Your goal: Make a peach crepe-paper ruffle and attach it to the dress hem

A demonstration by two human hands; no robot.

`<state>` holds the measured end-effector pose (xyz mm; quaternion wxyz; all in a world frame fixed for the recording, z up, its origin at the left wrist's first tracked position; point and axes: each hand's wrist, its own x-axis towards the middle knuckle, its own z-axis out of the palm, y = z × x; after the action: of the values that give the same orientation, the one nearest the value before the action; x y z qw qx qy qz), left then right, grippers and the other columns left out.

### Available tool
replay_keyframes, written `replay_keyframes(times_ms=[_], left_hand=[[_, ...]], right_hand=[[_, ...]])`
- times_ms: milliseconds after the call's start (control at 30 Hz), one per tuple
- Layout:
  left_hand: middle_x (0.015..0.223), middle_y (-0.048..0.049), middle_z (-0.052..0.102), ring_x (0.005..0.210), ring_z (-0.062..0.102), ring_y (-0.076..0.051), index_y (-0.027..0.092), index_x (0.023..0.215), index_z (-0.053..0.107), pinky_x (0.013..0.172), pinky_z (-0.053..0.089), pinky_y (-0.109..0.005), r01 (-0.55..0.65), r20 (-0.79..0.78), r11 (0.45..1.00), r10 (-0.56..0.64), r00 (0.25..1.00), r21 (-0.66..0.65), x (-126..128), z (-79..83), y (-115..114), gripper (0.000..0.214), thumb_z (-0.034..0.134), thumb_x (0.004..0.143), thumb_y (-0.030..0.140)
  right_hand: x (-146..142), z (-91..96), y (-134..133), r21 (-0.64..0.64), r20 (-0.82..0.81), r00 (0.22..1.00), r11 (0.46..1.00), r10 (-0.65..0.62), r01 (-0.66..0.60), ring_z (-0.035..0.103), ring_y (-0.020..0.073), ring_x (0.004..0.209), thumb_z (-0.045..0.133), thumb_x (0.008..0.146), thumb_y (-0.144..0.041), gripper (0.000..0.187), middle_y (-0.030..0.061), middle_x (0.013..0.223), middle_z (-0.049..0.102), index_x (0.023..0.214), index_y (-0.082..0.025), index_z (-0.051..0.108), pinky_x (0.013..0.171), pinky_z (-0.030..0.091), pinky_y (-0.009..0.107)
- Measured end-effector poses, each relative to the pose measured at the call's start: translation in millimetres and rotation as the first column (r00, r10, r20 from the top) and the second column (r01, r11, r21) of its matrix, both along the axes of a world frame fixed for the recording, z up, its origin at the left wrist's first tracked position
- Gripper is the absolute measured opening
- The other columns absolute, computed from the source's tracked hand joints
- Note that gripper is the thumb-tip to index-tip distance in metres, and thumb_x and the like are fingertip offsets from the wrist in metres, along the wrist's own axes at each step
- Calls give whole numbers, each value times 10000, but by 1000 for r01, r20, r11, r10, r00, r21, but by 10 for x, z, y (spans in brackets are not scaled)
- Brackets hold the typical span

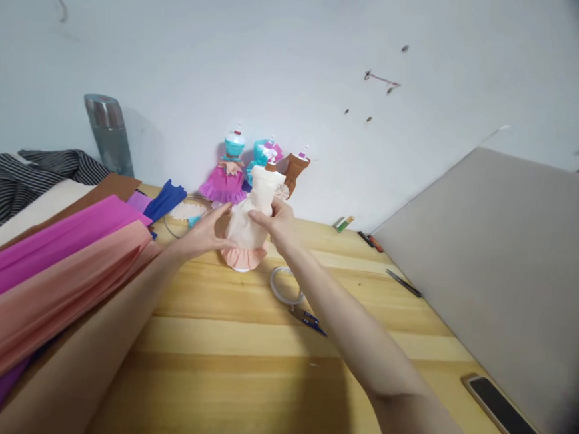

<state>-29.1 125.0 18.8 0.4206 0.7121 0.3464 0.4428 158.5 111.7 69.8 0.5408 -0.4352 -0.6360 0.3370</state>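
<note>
A small dress form in a cream dress with a peach ruffled hem stands on the wooden table near the wall. My left hand cups its left side with the fingers spread against the skirt. My right hand pinches the fabric at the waist on the right side. Behind it stand three more small forms: one in a pink and teal dress, one in teal, one in brown.
Folded sheets in pink, peach and tan lie at the left, striped cloth and a metal flask behind them. A tape ring, blue snips, a pen-like tool, a grey board and a phone sit to the right.
</note>
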Motion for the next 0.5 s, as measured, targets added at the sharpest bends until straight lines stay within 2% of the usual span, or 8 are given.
replay_keyframes(times_ms=[100, 300, 400, 500], left_hand=[[1449, -181, 389, 1345, 336, -335, 168, 1403, 371, 1102, 255, -483, -8, -19, 996, 10, 1000, 93, 3, 176, -30, 948, 806, 581, 355], [1369, -125, 500, 1269, 449, -294, 200, 1320, 480, 1037, 372, -400, 24, 206, 982, -64, 976, 188, 235, 591, -167, 735, 763, 654, 325], [1259, -113, 586, 1154, 543, -268, 171, 1236, 549, 979, 419, -368, 28, 228, 985, -67, 971, 169, 314, 734, -169, 616, 747, 665, 294], [1126, -100, 645, 1020, 603, -237, 145, 1144, 596, 886, 469, -337, 47, 267, 996, -67, 961, 80, 346, 807, -138, 538, 750, 647, 282]], right_hand=[[-52, -10, -57, -18, 12, 1000, 1000, 1, -1, 571, 198, 781, 717, 610, -389, 367, 22, 845, 657, 895, -171, 637, 710, 457, 312], [-68, -13, -174, -16, 36, 997, 997, 70, -70, 579, 226, 823, 737, 618, -408, 398, 32, 867, 654, 924, -179, 626, 745, 465, 341], [-54, -6, -206, -19, 23, 990, 990, 140, -140, 592, 237, 876, 745, 630, -406, 446, 46, 932, 654, 993, -182, 615, 809, 471, 373], [-24, 24, -277, -3, 50, 977, 978, 209, -209, 590, 246, 969, 753, 642, -374, 519, 56, 1028, 649, 1097, -188, 588, 892, 450, 402]])
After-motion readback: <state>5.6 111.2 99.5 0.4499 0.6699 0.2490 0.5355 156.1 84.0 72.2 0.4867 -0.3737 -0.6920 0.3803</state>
